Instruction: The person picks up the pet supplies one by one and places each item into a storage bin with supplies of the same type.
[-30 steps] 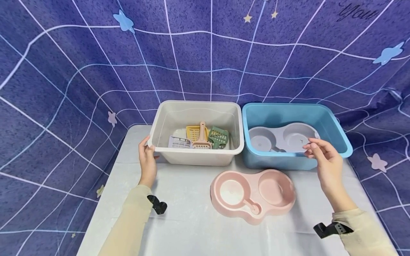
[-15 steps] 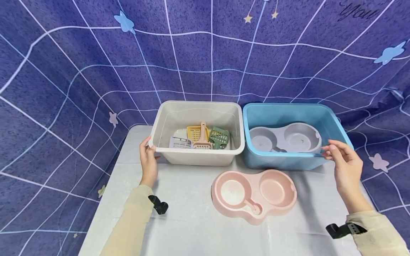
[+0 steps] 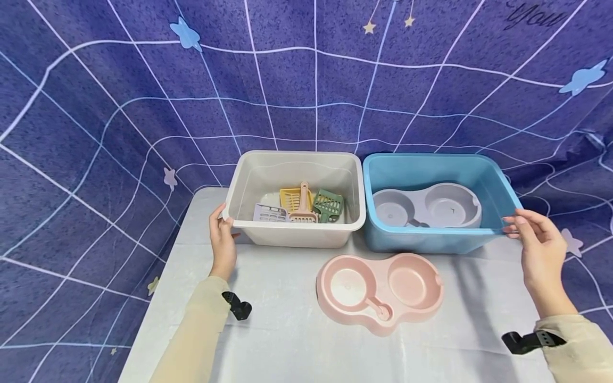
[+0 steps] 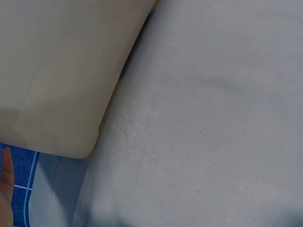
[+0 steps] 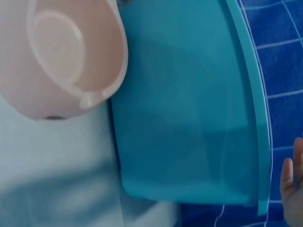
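Observation:
A beige litter box (image 3: 294, 235) stands at the back of the table, with several litter scoops inside; among them are a peach scoop (image 3: 303, 207) and a green scoop (image 3: 328, 205). My left hand (image 3: 223, 244) holds its front left corner, thumb at the rim. To its right is a blue litter box (image 3: 421, 242) with a grey double pet bowl (image 3: 447, 205) in it. Fingertips right at this box's front right corner, my right hand (image 3: 543, 255) has loosely bent fingers and holds nothing. A pink double pet bowl (image 3: 380, 287) lies in front of both boxes.
A white cloth covers the table (image 3: 278, 330). Purple-blue curtain (image 3: 306, 69) with stars and grid lines hangs close behind the boxes and along both sides. The two boxes stand side by side, their rims nearly meeting.
My right hand has moved right along the blue box's front rim, from over the grey bowl's right side to the box's corner. The left hand, boxes and bowls stay put.

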`<state>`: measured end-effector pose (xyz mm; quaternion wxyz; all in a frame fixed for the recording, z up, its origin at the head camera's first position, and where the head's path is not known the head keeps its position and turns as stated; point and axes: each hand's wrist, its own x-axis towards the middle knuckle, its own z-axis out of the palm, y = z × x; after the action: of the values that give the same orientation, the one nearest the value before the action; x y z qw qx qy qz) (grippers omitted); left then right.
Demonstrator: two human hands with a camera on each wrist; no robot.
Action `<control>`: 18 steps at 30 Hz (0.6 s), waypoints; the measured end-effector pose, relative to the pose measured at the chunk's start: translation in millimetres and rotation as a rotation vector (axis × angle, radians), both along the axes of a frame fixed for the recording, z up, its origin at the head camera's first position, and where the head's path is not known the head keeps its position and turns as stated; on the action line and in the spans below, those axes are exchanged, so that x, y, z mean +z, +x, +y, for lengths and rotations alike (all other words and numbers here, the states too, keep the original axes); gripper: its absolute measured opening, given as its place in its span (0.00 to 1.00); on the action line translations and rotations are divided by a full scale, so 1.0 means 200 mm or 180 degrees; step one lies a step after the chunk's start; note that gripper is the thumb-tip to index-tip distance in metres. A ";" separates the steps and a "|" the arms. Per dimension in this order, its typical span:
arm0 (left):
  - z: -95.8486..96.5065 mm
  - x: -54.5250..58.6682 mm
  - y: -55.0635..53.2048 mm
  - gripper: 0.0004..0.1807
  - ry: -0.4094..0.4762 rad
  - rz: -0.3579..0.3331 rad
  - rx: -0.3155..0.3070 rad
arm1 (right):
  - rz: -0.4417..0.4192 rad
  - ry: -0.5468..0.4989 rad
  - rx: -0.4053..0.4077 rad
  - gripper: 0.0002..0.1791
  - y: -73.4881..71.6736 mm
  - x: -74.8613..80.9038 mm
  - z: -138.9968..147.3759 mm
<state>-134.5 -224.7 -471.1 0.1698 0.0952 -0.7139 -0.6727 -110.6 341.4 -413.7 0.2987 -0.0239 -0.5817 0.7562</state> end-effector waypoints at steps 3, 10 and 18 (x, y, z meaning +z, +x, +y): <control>0.00 0.00 0.00 0.28 0.0013 0.0004 -0.0008 | 0.0090 -0.0020 0.0025 0.09 -0.01 0.00 0.04; 0.00 0.00 0.00 0.28 0.0062 0.0013 -0.0013 | 0.0249 0.0007 0.0017 0.11 -0.02 -0.02 0.11; 0.00 0.00 0.00 0.28 0.0069 0.0044 0.0002 | 0.0182 0.0040 -0.0229 0.10 -0.05 -0.04 0.17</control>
<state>-134.5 -225.2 -471.5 0.1739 0.0926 -0.7053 -0.6810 -119.9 374.6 -422.4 0.3423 -0.0213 -0.5764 0.7417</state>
